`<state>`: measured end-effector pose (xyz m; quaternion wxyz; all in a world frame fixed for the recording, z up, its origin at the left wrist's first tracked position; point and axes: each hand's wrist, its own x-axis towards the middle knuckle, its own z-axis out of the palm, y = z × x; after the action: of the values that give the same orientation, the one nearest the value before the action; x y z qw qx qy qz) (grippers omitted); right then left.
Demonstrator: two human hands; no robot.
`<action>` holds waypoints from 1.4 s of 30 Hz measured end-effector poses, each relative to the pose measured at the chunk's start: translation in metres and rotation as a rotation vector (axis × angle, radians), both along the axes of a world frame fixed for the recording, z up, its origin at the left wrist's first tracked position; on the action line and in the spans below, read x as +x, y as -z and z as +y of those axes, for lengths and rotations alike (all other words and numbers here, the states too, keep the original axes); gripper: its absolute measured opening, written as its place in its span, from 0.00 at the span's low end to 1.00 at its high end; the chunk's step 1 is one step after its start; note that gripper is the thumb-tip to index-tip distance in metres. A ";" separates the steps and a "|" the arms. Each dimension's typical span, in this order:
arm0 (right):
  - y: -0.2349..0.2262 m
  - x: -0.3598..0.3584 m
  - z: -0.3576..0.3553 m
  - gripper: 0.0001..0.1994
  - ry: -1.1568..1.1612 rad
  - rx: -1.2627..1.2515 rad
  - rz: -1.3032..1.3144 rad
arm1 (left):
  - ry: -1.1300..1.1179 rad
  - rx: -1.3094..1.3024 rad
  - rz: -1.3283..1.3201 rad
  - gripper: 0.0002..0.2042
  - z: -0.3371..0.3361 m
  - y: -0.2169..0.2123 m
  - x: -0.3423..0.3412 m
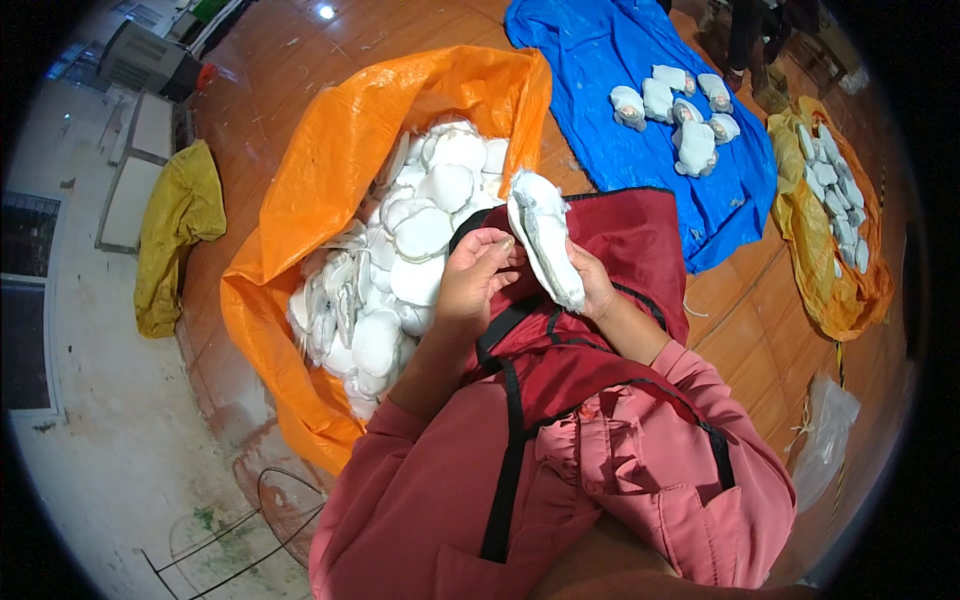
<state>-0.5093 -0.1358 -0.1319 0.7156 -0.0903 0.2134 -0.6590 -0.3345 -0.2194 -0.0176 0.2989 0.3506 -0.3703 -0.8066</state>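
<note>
Above my lap, my right hand (pixel 592 283) grips an oblong white padded piece (pixel 541 238) by its right side. The piece is held upright and slightly tilted, with a greyish, ragged seam or opening along its face. Just left of it is my left hand (pixel 482 268), its fingers curled and the thumb pressed to the forefinger; whatever they pinch, if anything, is too small to make out. A large orange sack (pixel 310 210) lies spread to the left, filled with many flat, rounded white pads (pixel 420 235). A dark red apron (pixel 625 235) with black edging covers my lap.
A blue sheet (pixel 585 60) at the far right carries several white bundles (pixel 694 145). Beyond it on the right, a yellow-orange sack (pixel 800 270) holds more white pieces. A yellow sack (pixel 180 225) stands by the left wall. A clear plastic bag (pixel 828 425) and a wire frame (pixel 215 540) lie nearby.
</note>
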 end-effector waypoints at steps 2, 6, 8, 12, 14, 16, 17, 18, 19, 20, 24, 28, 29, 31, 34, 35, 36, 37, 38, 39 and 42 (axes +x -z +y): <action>0.000 0.000 0.000 0.27 -0.005 -0.025 -0.007 | -0.004 -0.020 -0.034 0.06 0.000 -0.002 -0.003; -0.001 0.000 0.000 0.27 -0.026 -0.013 -0.008 | -0.024 -0.052 -0.124 0.06 0.002 -0.009 -0.007; 0.001 -0.001 0.000 0.27 -0.040 -0.024 -0.020 | -0.024 -0.068 -0.131 0.07 0.000 -0.004 -0.007; 0.004 0.001 0.000 0.28 -0.048 -0.037 -0.004 | -0.032 -0.067 -0.142 0.06 -0.001 0.000 -0.007; 0.001 0.000 0.000 0.28 -0.056 -0.041 0.011 | -0.038 -0.064 -0.145 0.06 -0.002 0.000 -0.007; -0.002 0.000 0.000 0.29 -0.063 -0.049 0.027 | -0.043 -0.064 -0.156 0.06 -0.001 0.000 -0.007; -0.003 0.000 0.000 0.29 -0.067 -0.053 0.034 | -0.046 -0.067 -0.165 0.06 -0.001 -0.001 -0.007; -0.004 0.000 0.000 0.29 -0.067 -0.062 0.050 | -0.051 -0.069 -0.175 0.06 -0.001 -0.002 -0.007; -0.005 0.001 0.000 0.29 -0.068 -0.071 0.066 | -0.070 -0.149 -0.204 0.07 -0.001 0.002 -0.006; -0.006 0.001 0.001 0.29 -0.069 -0.081 0.081 | -0.089 -0.229 -0.233 0.07 -0.002 0.007 -0.006; -0.014 0.004 0.002 0.28 -0.047 -0.082 0.110 | -0.122 -0.289 -0.249 0.10 0.000 0.008 -0.001; -0.011 0.003 0.002 0.27 -0.052 -0.061 0.113 | -0.130 -0.270 -0.205 0.11 0.005 -0.001 -0.003; -0.011 0.002 0.002 0.27 -0.053 -0.059 0.112 | -0.144 -0.272 -0.197 0.11 0.006 -0.002 -0.004; -0.012 0.003 0.002 0.27 -0.054 -0.056 0.117 | -0.159 -0.277 -0.197 0.12 0.007 -0.003 -0.004; -0.014 0.004 0.002 0.28 -0.053 -0.056 0.126 | -0.137 -0.290 -0.228 0.12 0.006 -0.003 -0.002; -0.014 0.004 0.002 0.27 -0.055 -0.058 0.120 | -0.118 -0.300 -0.249 0.11 0.006 -0.002 0.000; -0.015 0.004 0.002 0.27 -0.057 -0.059 0.115 | -0.098 -0.309 -0.268 0.11 0.005 -0.002 0.001; -0.015 0.004 0.003 0.27 -0.059 -0.064 0.117 | -0.098 -0.306 -0.265 0.11 0.006 -0.002 0.001; -0.013 0.003 0.003 0.27 -0.062 -0.069 0.118 | -0.098 -0.303 -0.262 0.11 0.006 -0.002 0.001; -0.012 0.003 0.003 0.27 -0.064 -0.074 0.119 | -0.098 -0.299 -0.259 0.11 0.006 -0.002 0.001; -0.013 0.004 0.003 0.27 -0.063 -0.076 0.124 | -0.160 -0.271 -0.223 0.13 0.007 -0.004 -0.003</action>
<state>-0.5058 -0.1332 -0.1189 0.7173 -0.1649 0.2292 -0.6370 -0.3376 -0.2122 -0.0135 0.3638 0.4228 -0.4772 -0.6791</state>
